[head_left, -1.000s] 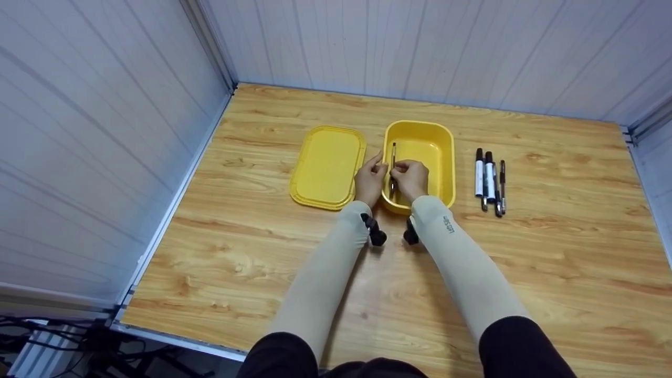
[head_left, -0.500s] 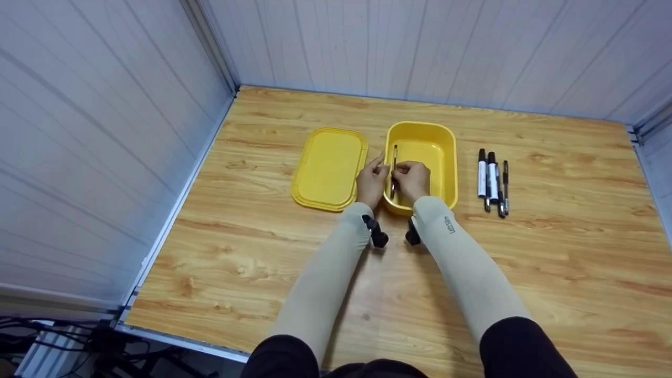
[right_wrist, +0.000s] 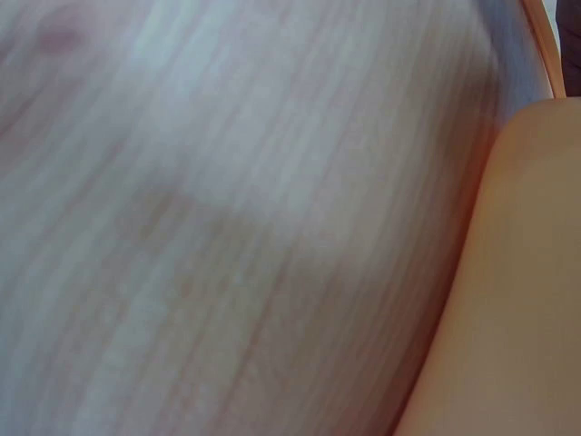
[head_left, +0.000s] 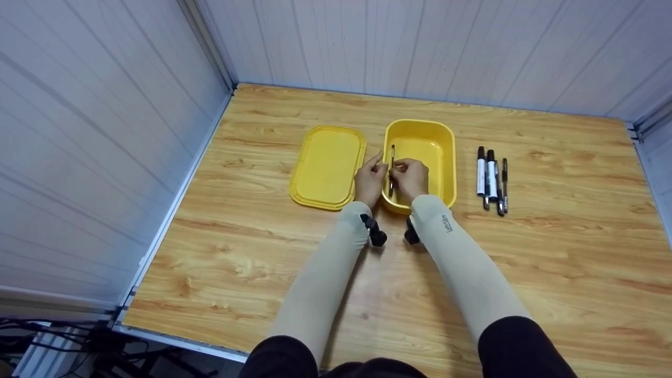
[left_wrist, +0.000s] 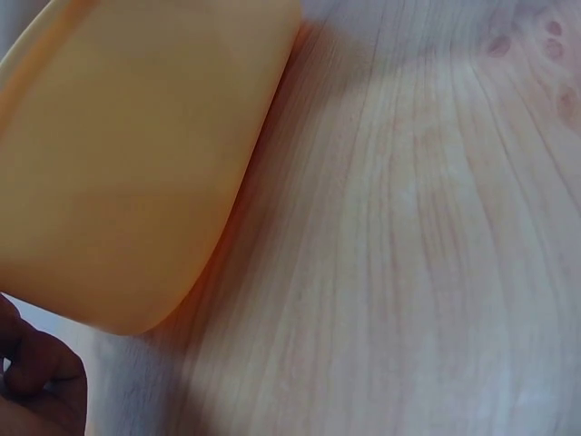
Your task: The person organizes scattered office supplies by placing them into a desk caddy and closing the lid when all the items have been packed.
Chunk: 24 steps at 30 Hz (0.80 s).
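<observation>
The yellow box (head_left: 449,157) stands without its lid on the table. Inside it, along the left wall, lies a dark slim pen (head_left: 392,153). My right hand (head_left: 412,178) reaches into the box and pinches the pen near its middle with thumb and fingertips. Against the outside of the left wall rests my left hand (head_left: 369,181), index finger stretched out and thumb right at the rim. In the left wrist view, part of the left hand (left_wrist: 41,386) shows below the corner of the box (left_wrist: 127,182). Only the outer wall of the box (right_wrist: 517,300) and tabletop fill most of the right wrist view.
The flat yellow lid (head_left: 329,167) lies left of the box, close by the left hand. Right of the box are two black-capped white markers (head_left: 481,178) and several slim pens (head_left: 505,184) in a loose row. Pale panel walls (head_left: 409,47) border the wooden table (head_left: 252,252).
Both hands and the pen keep nearly the same place. The whole head view shifts slightly between frames.
</observation>
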{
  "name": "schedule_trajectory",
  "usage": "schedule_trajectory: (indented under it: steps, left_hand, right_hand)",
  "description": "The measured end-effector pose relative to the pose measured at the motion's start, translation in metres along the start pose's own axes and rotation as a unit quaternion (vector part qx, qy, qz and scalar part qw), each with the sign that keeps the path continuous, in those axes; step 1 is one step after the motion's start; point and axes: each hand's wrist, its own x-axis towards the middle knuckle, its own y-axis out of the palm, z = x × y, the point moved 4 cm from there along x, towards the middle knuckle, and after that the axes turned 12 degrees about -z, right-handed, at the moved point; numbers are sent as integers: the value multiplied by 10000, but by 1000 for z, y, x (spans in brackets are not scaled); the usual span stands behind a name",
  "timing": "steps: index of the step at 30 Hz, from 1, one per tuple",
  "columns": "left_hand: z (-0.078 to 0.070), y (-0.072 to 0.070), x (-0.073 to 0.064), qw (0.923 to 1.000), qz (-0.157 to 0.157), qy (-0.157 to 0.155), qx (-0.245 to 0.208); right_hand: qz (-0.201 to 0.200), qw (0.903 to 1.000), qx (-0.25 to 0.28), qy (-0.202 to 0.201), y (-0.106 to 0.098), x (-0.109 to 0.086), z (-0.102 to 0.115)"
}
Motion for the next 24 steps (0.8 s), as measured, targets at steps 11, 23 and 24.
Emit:
schedule_trajectory:
  steps: [11,23,24]
  left_hand:
    - [-1,0,0,9999,1,-69,-146]
    - [1,1,-1,9991,91,-243,-327]
    - [1,1,0,9992,95,-228,-320]
  right_hand:
    - [80,9996,-235,-122,0,1,3]
    - [8,9990,-417,-162,-1,0,3]
    - [-2,9991,-396,-143,-1,0,3]
